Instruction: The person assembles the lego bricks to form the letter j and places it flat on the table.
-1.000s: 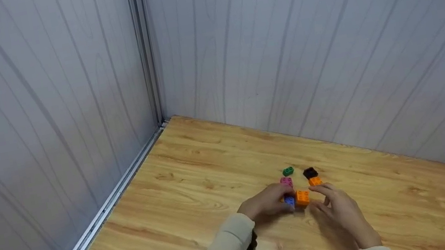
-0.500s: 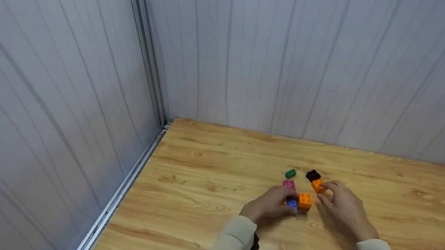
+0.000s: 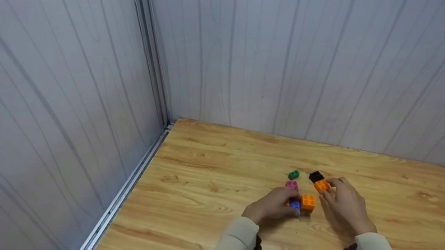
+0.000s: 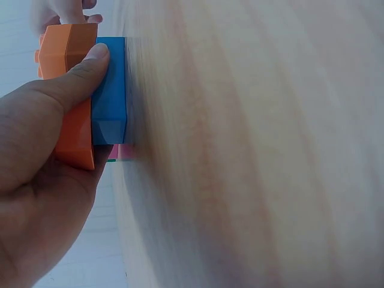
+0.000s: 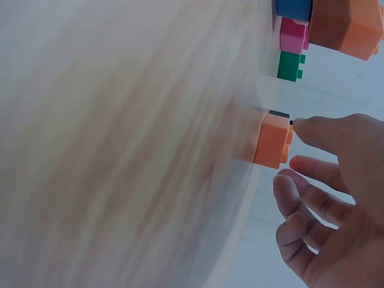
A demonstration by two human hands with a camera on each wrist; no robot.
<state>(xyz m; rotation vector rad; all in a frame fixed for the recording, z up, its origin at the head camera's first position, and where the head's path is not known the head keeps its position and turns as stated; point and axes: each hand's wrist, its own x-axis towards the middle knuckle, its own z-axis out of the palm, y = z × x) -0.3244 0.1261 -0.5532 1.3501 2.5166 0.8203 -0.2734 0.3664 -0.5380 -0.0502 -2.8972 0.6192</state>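
Observation:
With thumb and fingers my left hand point(image 3: 270, 206) grips a joined cluster of toy building bricks. In the left wrist view its thumb lies across the orange part point(image 4: 71, 126), with the thumb tip on the blue brick point(image 4: 114, 90). A studded orange brick point(image 3: 307, 203) stands at the cluster's right end. My right hand point(image 5: 336, 192) is close to a smaller orange brick point(image 5: 273, 141), thumb and fingers apart and loosely bent on its near side. Behind that brick stands a black brick point(image 3: 316, 177). The left hand's fingers are mostly hidden behind the cluster.
Beyond the left hand are a pink brick point(image 3: 291, 185) and a small green brick point(image 3: 293, 174). The wood-grain table point(image 3: 194, 171) meets pale panelled walls point(image 3: 309, 45) at the back and left.
My right hand has moved from beside the large orange brick to the smaller orange one farther back. The left hand has kept its grip. The head view has shifted slightly.

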